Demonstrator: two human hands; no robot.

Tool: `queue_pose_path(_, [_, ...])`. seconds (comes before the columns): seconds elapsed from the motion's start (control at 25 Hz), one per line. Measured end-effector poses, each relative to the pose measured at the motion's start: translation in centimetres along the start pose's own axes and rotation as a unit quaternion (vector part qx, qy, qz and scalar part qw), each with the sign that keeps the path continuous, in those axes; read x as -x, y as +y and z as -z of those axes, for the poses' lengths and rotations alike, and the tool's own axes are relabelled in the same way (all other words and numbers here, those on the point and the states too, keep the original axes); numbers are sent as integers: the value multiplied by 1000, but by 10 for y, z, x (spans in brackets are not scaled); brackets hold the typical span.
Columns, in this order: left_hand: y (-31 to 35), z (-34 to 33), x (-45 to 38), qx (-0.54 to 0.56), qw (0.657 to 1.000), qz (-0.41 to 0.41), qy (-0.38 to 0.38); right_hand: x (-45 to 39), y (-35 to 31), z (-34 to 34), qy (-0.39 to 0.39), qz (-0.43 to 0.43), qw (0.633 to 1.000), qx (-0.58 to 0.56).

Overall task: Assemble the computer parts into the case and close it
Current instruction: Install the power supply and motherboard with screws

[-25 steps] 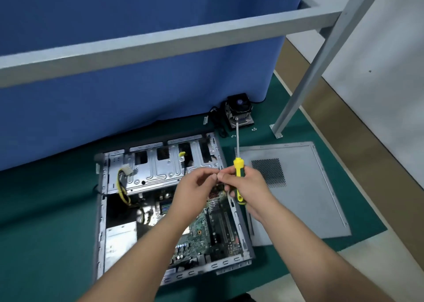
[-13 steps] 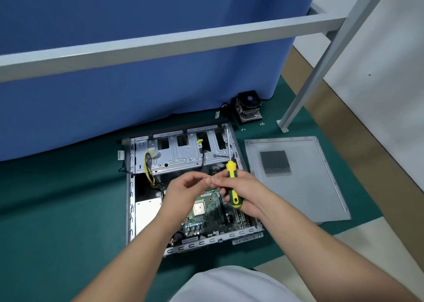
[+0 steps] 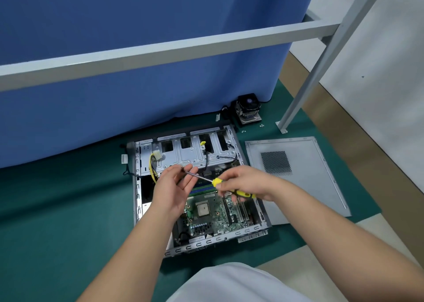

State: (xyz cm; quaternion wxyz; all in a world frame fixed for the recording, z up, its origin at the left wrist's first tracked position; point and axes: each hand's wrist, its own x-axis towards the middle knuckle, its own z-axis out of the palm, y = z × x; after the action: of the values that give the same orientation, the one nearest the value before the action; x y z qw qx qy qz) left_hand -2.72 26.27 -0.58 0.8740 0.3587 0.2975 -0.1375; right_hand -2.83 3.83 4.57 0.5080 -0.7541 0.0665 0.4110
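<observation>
the open case (image 3: pixel 137 187) lies flat on the green mat, motherboard (image 3: pixel 213 212) facing up so screws can go straight down. above its middle the left hand (image 3: pixel 172 187) pinches the screwdriver (image 3: pixel 229 187) tip between thumb and forefinger, probably seating a screw too small to make out. right of that, the right hand (image 3: pixel 245 184) grips the yellow handle. the side panel (image 3: pixel 298 175) lies right of the case, the cooler (image 3: pixel 249 109) beyond its far right corner, both waiting.
</observation>
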Motion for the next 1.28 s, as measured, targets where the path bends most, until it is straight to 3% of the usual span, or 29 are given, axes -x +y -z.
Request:
queue_pose_path(0.08, [0, 7, 0, 11, 1000, 10, 16, 2, -3, 12, 48, 6, 992, -117])
queue_pose_path(0.2, [-5, 13, 4, 38, 999, 25, 19, 1, -1, 23, 123, 53, 939, -317])
queue_pose_path(0.28, [-9, 12, 8, 71, 997, 34, 15, -1, 4, 20, 168, 85, 908, -375])
queue_pose_path(0.44, [-11, 9, 15, 121, 992, 39, 0, -4, 13, 5, 234, 120, 887, -380])
queue_pose_path(0.84, [-11, 11, 24, 126, 990, 63, 0, -3, 19, 0, 230, 117, 877, -406])
queue_pose_path(1.28, [-12, 19, 23, 38, 997, 63, 35, 1, 20, -1, 215, 114, 903, -354])
